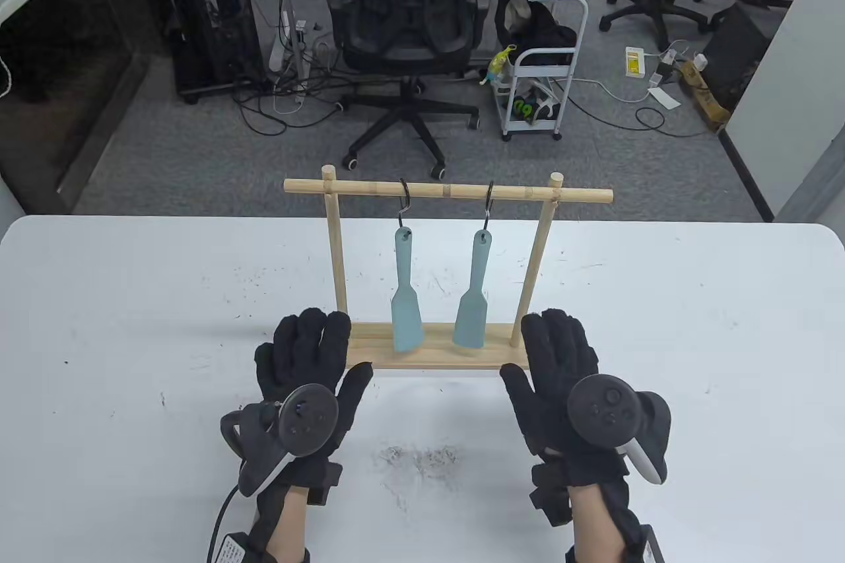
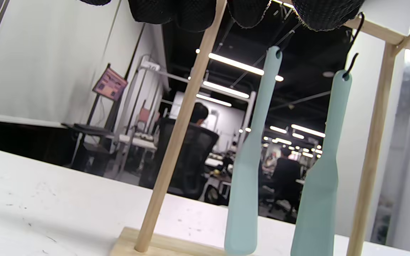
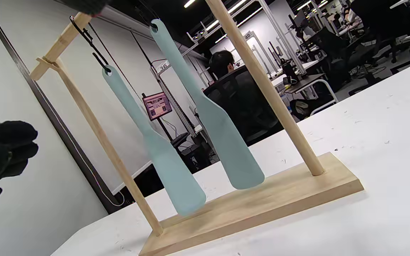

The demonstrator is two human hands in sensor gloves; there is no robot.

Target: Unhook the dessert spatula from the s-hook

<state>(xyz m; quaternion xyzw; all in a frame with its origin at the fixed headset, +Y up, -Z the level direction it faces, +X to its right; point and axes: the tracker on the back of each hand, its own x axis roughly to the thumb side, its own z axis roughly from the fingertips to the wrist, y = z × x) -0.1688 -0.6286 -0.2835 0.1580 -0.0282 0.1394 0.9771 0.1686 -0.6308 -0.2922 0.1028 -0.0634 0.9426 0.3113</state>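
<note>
Two pale teal dessert spatulas hang from black s-hooks on a wooden rack (image 1: 436, 355). The left spatula (image 1: 405, 302) hangs from the left s-hook (image 1: 404, 203); the right spatula (image 1: 474, 302) hangs from the right s-hook (image 1: 489, 203). Both show in the left wrist view (image 2: 251, 160) (image 2: 320, 177) and the right wrist view (image 3: 155, 142) (image 3: 208, 110). My left hand (image 1: 310, 371) lies flat and open on the table at the rack's left front corner, holding nothing. My right hand (image 1: 561, 371) lies flat and open at the rack's right front corner, holding nothing.
The rack's top bar (image 1: 449, 191) rests on two upright posts (image 1: 335, 246) (image 1: 538, 259) near the middle of the white table (image 1: 132, 325). Beyond the table's far edge stand an office chair (image 1: 409, 28) and a small white cart (image 1: 541, 81).
</note>
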